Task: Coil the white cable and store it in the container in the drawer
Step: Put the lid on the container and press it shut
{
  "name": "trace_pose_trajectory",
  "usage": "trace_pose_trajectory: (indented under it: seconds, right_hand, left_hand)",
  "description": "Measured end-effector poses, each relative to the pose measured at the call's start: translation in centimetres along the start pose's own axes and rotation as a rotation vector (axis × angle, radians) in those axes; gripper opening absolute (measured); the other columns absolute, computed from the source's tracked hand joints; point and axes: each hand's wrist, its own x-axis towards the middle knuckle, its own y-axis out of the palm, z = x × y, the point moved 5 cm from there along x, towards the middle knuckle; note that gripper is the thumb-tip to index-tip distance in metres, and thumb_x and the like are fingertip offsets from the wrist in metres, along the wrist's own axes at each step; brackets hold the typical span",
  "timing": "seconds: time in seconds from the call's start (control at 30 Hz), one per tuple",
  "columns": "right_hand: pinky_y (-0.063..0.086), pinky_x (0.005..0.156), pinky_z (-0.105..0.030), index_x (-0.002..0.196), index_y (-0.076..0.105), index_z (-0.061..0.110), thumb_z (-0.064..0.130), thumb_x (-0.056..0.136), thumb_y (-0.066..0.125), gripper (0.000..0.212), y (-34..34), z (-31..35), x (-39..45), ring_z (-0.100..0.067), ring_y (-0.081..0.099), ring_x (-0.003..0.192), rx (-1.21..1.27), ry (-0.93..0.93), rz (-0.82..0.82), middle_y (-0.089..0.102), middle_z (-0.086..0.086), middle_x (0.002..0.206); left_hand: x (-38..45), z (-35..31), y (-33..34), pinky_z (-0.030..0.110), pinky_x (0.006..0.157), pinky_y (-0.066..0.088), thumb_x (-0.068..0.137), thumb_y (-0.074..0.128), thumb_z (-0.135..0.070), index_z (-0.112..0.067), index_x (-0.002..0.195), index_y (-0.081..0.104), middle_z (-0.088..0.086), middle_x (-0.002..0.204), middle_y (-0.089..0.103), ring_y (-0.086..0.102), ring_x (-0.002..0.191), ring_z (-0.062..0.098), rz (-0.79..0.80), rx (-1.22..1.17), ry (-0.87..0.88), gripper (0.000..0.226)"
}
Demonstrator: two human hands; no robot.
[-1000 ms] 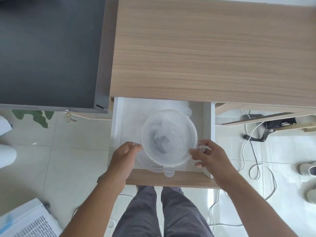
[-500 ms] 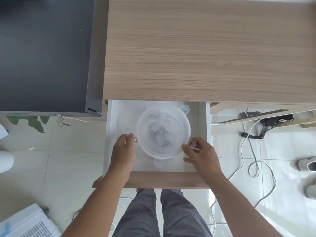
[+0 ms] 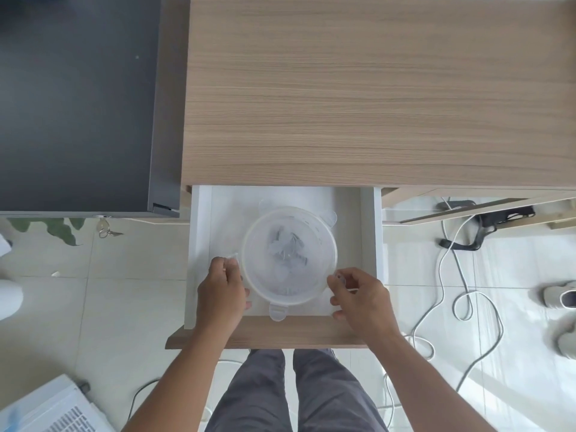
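A round clear plastic container (image 3: 290, 254) with a snap-on lid sits in the open white drawer (image 3: 369, 232); grey shapes show dimly through the lid. My left hand (image 3: 221, 294) pinches the clip tab on the container's left side. On the near right side, my right hand (image 3: 361, 297) pinches another clip tab. The white cable (image 3: 440, 265) lies loose on the tiled floor to the right of the drawer, in loops, away from both hands.
The wooden desk top (image 3: 374, 88) overhangs the drawer's back. A dark cabinet (image 3: 78, 104) stands at left with keys (image 3: 104, 230) hanging from it. A black strap (image 3: 486, 226) and shoes (image 3: 561, 294) lie on the floor at right. A white appliance (image 3: 46, 410) is at bottom left.
The container has moved away from me and down into the drawer with both hands on its sides. Both hands now pinch its side clip tabs.
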Motion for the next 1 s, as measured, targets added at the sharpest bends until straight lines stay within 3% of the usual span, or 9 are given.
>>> trace_pose_trajectory:
  seconds: [0.1, 0.17, 0.27, 0.37, 0.47, 0.6, 0.73, 0.9, 1.0]
  right_hand:
    - [0.062, 0.067, -0.035, 0.108, 0.07, 0.03, 0.04, 0.091, 0.072, 0.019, -0.3, 0.3, 0.0, -0.007, 0.071, 0.077, -0.157, -0.024, -0.039, 0.07, 0.013, 0.091]
    - [0.049, 0.068, -0.024, 0.12, 0.064, 0.032, 0.045, 0.092, 0.069, 0.03, -1.0, 1.4, -0.2, -0.003, 0.066, 0.086, -0.352, -0.151, -0.156, 0.066, 0.015, 0.105]
    - [0.045, 0.07, -0.028, 0.124, 0.064, 0.034, 0.044, 0.095, 0.066, 0.031, -1.2, 3.7, -0.3, -0.007, 0.063, 0.089, -0.45, -0.345, -0.257, 0.062, 0.015, 0.11]
    - [0.055, 0.081, -0.033, 0.122, 0.07, 0.029, 0.043, 0.094, 0.066, 0.032, 0.0, 4.5, 1.2, -0.011, 0.068, 0.094, -0.339, -0.24, -0.162, 0.072, 0.011, 0.106]
    - [0.056, 0.084, -0.032, 0.113, 0.075, 0.031, 0.042, 0.091, 0.069, 0.025, 0.7, 4.4, 2.2, -0.011, 0.07, 0.095, -0.258, -0.148, -0.117, 0.076, 0.014, 0.1]
    - [0.062, 0.07, -0.031, 0.113, 0.077, 0.038, 0.043, 0.088, 0.072, 0.026, 0.7, 3.7, 2.9, -0.013, 0.072, 0.076, -0.195, -0.104, -0.073, 0.076, 0.021, 0.092]
    - [0.064, 0.057, -0.037, 0.134, 0.067, 0.026, 0.04, 0.091, 0.075, 0.046, 0.9, 3.5, 3.4, -0.02, 0.072, 0.073, -0.172, -0.062, -0.04, 0.076, 0.011, 0.088]
    - [0.062, 0.074, -0.045, 0.14, 0.062, 0.032, 0.051, 0.098, 0.061, 0.046, 0.6, 3.8, 2.7, -0.024, 0.072, 0.068, -0.36, -0.132, -0.032, 0.077, 0.006, 0.082]
    - [0.062, 0.074, -0.044, 0.136, 0.064, 0.037, 0.051, 0.099, 0.056, 0.041, 0.9, 3.6, 2.5, -0.025, 0.071, 0.066, -0.427, -0.082, -0.012, 0.075, 0.004, 0.073]
  left_hand:
    - [0.6, 0.0, -0.3, 0.045, 0.073, 0.062, 0.099, 0.044, -0.047, -0.02, 0.118, 0.048, 0.003, 0.114, 0.063, 0.069, 0.092, 0.027, -0.021, 0.109, 0.019, 0.033]
    - [0.7, -0.6, -0.8, 0.04, 0.08, 0.054, 0.095, 0.05, -0.05, -0.02, 0.125, 0.044, 0.002, 0.126, 0.057, 0.063, 0.104, 0.026, -0.088, 0.222, 0.093, 0.042]
    - [0.7, -1.5, -1.2, 0.04, 0.081, 0.053, 0.087, 0.058, -0.061, -0.026, 0.132, 0.04, -0.005, 0.135, 0.05, 0.058, 0.114, 0.019, -0.129, 0.281, 0.194, 0.06]
    - [1.3, -1.5, -0.6, 0.027, 0.074, 0.047, 0.08, 0.073, -0.058, -0.029, 0.133, 0.041, -0.01, 0.125, 0.054, 0.059, 0.104, 0.015, -0.018, 0.135, 0.158, 0.069]
    - [1.8, -1.0, -0.1, 0.016, 0.065, 0.042, 0.078, 0.08, -0.048, -0.029, 0.125, 0.053, -0.009, 0.119, 0.063, 0.063, 0.096, 0.011, 0.037, -0.003, 0.09, 0.058]
    - [2.4, -0.6, 0.0, 0.024, 0.073, 0.051, 0.079, 0.083, -0.041, -0.03, 0.114, 0.066, -0.008, 0.112, 0.07, 0.067, 0.095, 0.008, 0.039, -0.08, 0.092, 0.04]
    - [2.6, -0.6, 0.0, 0.032, 0.08, 0.056, 0.079, 0.082, -0.039, -0.031, 0.109, 0.07, -0.009, 0.107, 0.073, 0.07, 0.092, 0.009, 0.008, -0.075, 0.107, 0.034]
    - [2.5, -0.9, -0.3, 0.04, 0.084, 0.059, 0.079, 0.082, -0.041, -0.027, 0.109, 0.07, -0.009, 0.105, 0.073, 0.071, 0.093, 0.014, 0.008, -0.041, 0.104, 0.035]
    - [2.6, -1.2, -0.4, 0.031, 0.076, 0.056, 0.081, 0.081, -0.04, -0.026, 0.107, 0.069, -0.007, 0.105, 0.072, 0.069, 0.088, 0.008, 0.03, 0.01, 0.111, 0.032]
